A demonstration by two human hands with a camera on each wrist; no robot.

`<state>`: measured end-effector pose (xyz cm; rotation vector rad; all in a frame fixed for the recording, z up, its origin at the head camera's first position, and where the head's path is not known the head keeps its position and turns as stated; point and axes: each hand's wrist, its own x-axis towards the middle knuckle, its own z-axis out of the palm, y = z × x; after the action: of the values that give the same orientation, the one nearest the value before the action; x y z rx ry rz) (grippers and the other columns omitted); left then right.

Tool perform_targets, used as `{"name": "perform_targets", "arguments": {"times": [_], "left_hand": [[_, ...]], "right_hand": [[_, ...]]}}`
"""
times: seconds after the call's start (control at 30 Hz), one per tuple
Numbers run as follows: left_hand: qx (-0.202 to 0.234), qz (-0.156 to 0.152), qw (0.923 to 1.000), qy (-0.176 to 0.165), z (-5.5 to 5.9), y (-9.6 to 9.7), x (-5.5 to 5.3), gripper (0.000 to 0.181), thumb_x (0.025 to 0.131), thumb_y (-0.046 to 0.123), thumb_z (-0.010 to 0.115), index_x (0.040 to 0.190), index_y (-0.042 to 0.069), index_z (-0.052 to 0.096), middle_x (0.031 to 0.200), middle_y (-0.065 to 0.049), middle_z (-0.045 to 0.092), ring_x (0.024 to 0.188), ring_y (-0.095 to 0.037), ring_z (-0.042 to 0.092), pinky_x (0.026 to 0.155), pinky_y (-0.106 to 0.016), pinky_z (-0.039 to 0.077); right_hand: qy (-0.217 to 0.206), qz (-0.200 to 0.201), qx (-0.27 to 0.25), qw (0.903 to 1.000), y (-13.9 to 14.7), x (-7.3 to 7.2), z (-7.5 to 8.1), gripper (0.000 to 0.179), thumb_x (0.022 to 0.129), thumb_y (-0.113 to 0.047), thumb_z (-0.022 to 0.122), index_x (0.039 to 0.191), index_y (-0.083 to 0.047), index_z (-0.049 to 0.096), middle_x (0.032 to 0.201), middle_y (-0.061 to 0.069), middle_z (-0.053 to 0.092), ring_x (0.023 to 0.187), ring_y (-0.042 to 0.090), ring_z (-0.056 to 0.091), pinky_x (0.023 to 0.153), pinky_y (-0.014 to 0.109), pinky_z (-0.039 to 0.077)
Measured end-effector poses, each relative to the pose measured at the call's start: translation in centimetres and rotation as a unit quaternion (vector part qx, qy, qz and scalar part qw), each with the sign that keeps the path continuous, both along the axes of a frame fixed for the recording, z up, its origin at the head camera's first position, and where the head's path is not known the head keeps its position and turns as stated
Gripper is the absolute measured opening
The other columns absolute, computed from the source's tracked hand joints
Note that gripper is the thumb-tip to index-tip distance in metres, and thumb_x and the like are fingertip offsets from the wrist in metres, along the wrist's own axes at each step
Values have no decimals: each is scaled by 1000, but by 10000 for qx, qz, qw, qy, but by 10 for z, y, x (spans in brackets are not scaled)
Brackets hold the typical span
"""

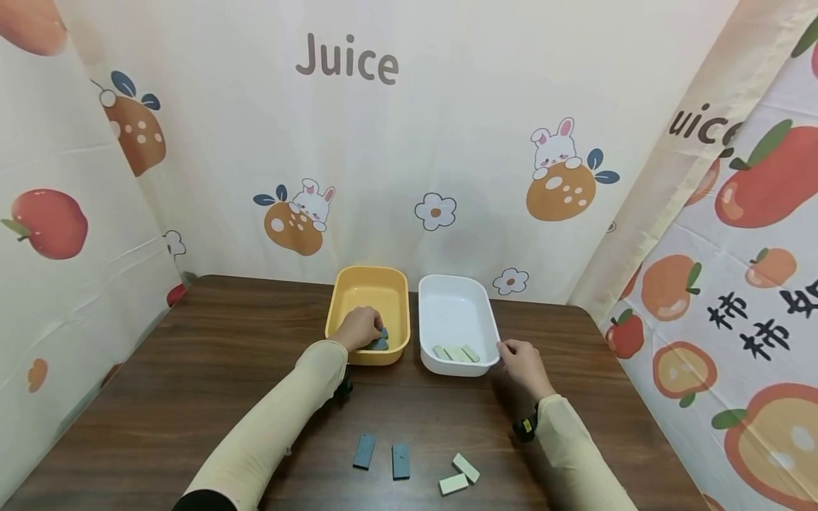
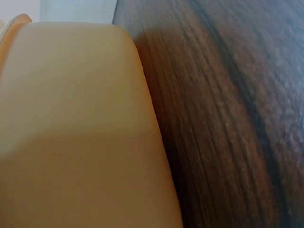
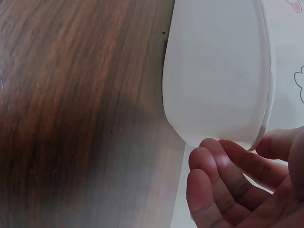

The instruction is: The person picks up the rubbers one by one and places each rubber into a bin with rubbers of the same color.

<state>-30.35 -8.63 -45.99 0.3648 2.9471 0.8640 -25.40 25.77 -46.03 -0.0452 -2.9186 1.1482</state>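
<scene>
In the head view my left hand (image 1: 360, 327) reaches over the near left part of a yellow tray (image 1: 401, 284). Its fingers are curled, and a blue-grey block (image 1: 384, 333) shows at the fingertips, above other blue-grey blocks (image 1: 379, 345) in the tray. The hand partly hides them. My right hand (image 1: 525, 365) pinches the near right rim of a white tray (image 1: 456, 284), as the right wrist view shows, thumb at the rim and fingers under it. Several pale green blocks (image 1: 456, 353) lie along that tray's near end.
Two blue-grey blocks (image 1: 400, 461) and two pale green blocks (image 1: 454, 485) lie on the brown wooden table (image 1: 268, 326) in front of the trays. A printed curtain (image 1: 473, 92) hangs behind the table and along its sides. The left wrist view mostly shows the yellow tray's outer wall (image 2: 76, 95).
</scene>
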Motion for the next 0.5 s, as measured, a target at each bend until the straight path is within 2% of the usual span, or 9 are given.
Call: {"name": "perform_targets", "arguments": {"times": [0.2,0.5], "left_hand": [[-58,2,9998,215,1,-2,2,12,90,11,64,93,7,74,98,-6,72,86,-21,64,81,-39,54],[7,220,9981,582,10,-9,14,17,92,15,62,101,8,74,106,-7,72,100,-25,66,89,-42,53]], "right_hand": [[-26,-16,4,10000,0,0,-1,36,101,-22,46,110,4,69,79,12,67,67,16,59,60,28,46],[-71,5,-27,10000,0,1,1,35,101,-22,46,110,4,68,82,15,67,68,16,59,60,28,47]]}}
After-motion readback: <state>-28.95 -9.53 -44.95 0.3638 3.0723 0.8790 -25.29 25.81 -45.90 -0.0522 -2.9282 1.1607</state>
